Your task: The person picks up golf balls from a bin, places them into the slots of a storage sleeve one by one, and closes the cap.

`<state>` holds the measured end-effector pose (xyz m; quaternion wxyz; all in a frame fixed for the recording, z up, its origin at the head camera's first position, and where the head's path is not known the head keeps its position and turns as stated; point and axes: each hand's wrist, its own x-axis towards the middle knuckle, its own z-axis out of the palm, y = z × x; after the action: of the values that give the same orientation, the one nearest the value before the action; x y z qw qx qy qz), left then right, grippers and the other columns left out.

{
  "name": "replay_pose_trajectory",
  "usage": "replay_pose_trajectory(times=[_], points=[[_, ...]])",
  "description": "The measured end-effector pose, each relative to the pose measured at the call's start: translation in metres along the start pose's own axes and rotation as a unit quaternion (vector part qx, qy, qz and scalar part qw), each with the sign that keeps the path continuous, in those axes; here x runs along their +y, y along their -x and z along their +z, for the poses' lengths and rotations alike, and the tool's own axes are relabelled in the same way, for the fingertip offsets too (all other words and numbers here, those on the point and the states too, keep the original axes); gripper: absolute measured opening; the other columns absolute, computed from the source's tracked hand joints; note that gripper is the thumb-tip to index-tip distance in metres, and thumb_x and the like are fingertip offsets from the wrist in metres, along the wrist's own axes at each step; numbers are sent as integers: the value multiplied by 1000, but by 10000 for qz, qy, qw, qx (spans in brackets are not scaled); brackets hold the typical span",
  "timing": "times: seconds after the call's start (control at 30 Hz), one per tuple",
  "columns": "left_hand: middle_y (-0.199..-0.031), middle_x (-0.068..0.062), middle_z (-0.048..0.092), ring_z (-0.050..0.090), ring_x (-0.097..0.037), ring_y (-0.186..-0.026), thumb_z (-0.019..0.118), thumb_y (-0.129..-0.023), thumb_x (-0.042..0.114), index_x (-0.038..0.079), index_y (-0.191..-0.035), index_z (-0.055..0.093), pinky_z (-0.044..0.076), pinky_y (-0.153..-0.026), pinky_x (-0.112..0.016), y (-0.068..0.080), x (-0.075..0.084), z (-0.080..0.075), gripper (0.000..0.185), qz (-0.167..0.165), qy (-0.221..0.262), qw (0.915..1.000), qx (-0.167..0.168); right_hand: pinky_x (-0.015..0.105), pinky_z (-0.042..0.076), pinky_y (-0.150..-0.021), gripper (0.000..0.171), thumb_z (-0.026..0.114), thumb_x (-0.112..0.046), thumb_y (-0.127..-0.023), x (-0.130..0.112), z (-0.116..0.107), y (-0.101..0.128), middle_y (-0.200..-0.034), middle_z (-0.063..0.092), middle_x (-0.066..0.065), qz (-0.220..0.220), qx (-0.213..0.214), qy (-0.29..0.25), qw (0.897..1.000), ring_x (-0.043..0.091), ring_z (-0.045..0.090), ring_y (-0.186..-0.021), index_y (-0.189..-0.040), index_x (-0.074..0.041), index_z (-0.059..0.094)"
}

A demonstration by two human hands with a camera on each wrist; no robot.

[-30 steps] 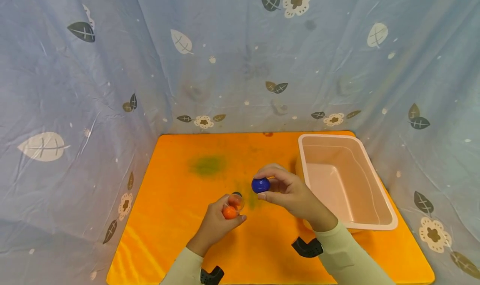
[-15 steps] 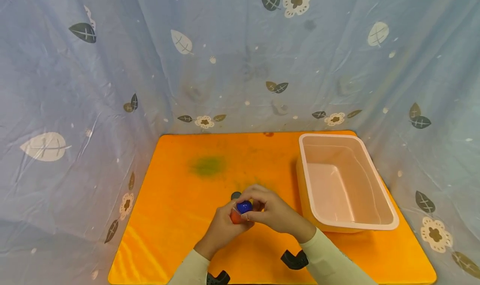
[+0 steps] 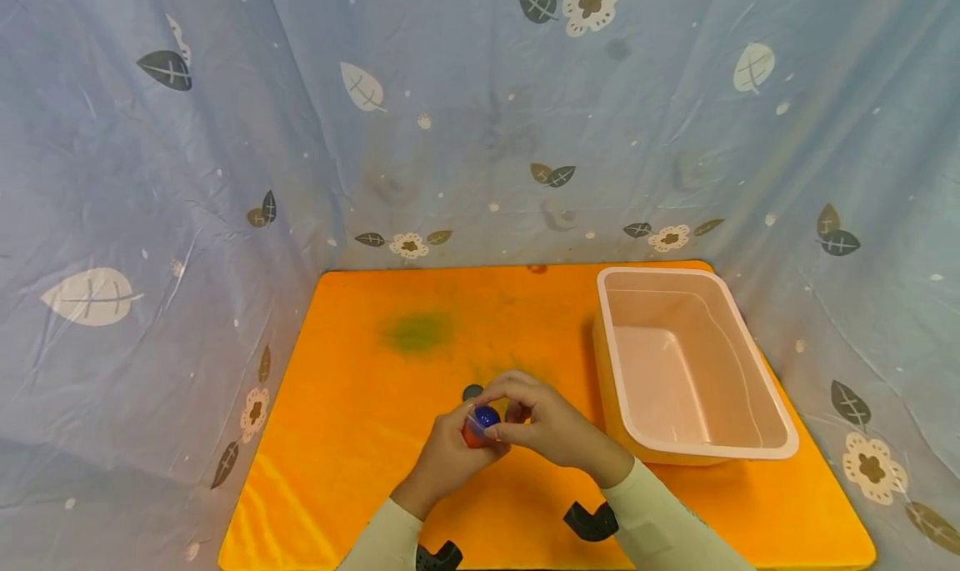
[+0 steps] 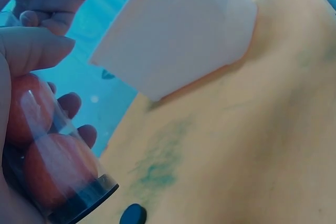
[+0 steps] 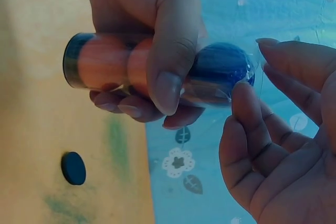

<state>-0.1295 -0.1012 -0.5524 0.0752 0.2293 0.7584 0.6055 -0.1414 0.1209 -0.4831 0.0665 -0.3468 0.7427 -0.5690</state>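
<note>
The left hand (image 5: 152, 51) is wrapped round a clear tube (image 5: 136, 72), fingers and thumb curled about its middle. Seen from the right wrist, the tube's long axis runs sideways across the picture: its black bottom end points away from the right hand, and its open mouth faces the right hand (image 5: 278, 145). Two orange balls (image 4: 47, 145) sit inside, stacked toward the black end. A blue ball (image 5: 220, 72) sits in the mouth end of the tube, just past the left thumb; how deep it is seated I cannot tell.

The right hand is open, its fingers loosely bent and its fingertips (image 5: 244, 95) at the rim of the tube, just beside the blue ball. It grips nothing that I can see; whether a fingertip touches the ball is hard to tell. In the head view the two hands meet low over the orange mat (image 3: 360, 471), the right hand (image 3: 551, 425) reaching in from the side of the pink tub (image 3: 750, 346) and the left hand (image 3: 446, 458) holding the tube from the other side, so the blue ball (image 3: 486, 416) shows between them. So the ball lies straight off the right fingertips, along the line of the tube, and the right hand is the nearer to it.

A small black cap (image 5: 73, 168) lies flat on the mat just beyond the hands, apart from the tube. The pink tub stands on the mat past the right hand, well apart from the tube.
</note>
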Motion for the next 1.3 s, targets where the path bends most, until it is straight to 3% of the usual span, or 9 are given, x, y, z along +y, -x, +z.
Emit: replay_pose_trajectory(times=[0.1, 0.27, 0.4, 0.57, 0.7, 0.9, 1.1, 1.3], points=[[-110, 3, 76, 75, -20, -93, 89, -94, 15, 17, -132, 70, 62, -82, -35, 3, -4, -4, 43, -94, -107, 9997, 202, 35, 59, -76, 32, 79, -6, -102, 2, 0, 1, -128, 65, 9, -15, 38, 62, 10000, 22, 63, -80, -133, -11, 72], [-113, 1, 76, 74, -34, -102, 93, -91, 16, 17, -129, 72, 60, -87, -37, 14, -12, -19, 43, -363, -142, 9971, 658, 34, 58, -73, 31, 79, -8, -103, 8, -1, 2, -126, 65, 4, 143, 186, 187, 9996, 21, 63, -80, -133, -12, 72], [-111, 2, 75, 73, -38, -103, 94, -89, 15, 18, -127, 72, 58, -88, -38, 28, -20, -36, 44, -716, -265, 9899, 1192, 33, 55, -69, 32, 79, -10, -103, 17, -2, 4, -125, 65, 2, 354, 254, 221, 9988, 22, 62, -79, -134, -15, 71], [-111, -5, 75, 73, -31, -101, 96, -86, 12, 16, -125, 72, 58, -87, -38, 44, -31, -52, 45, -973, -446, 9789, 1741, 32, 55, -69, 33, 79, -13, -103, 27, -2, 6, -122, 65, 3, 527, 314, 278, 9977, 22, 63, -80, -135, -15, 71], [-111, -8, 75, 71, -23, -99, 97, -86, 13, 15, -124, 72, 57, -88, -39, 49, -36, -56, 46, -960, -407, 9785, 1780, 33, 55, -70, 33, 80, -14, -103, 33, -2, 5, -122, 65, 1, 704, 323, 415, 9961, 22, 63, -81, -135, -16, 71], [-112, -1, 75, 71, -26, -101, 96, -86, 9, 14, -128, 72, 57, -90, -38, 46, -34, -51, 48, -861, -228, 9812, 1711, 34, 56, -74, 34, 80, -15, -103, 47, 6, -6, -128, 66, 1, 1119, 370, 578, 9913, 20, 63, -85, -137, -15, 71], [-115, -4, 75, 71, -37, -106, 95, -87, 11, 11, -131, 71, 57, -92, -38, 46, -33, -50, 49, -869, -227, 9827, 1618, 37, 55, -78, 34, 81, -13, -103, 85, 22, -25, -129, 65, 7, 1415, 388, 885, 9852, 20, 61, -87, -136, -14, 71], [-113, -3, 75, 72, -28, -102, 95, -87, 8, 17, -127, 72, 57, -90, -38, 47, -34, -52, 47, -912, -281, 9804, 1721, 46, 55, -94, 41, 81, -18, -103, 127, 36, -49, -134, 61, 9, 1940, 129, 1453, 9701, 26, 63, -110, -142, -11, 68]])
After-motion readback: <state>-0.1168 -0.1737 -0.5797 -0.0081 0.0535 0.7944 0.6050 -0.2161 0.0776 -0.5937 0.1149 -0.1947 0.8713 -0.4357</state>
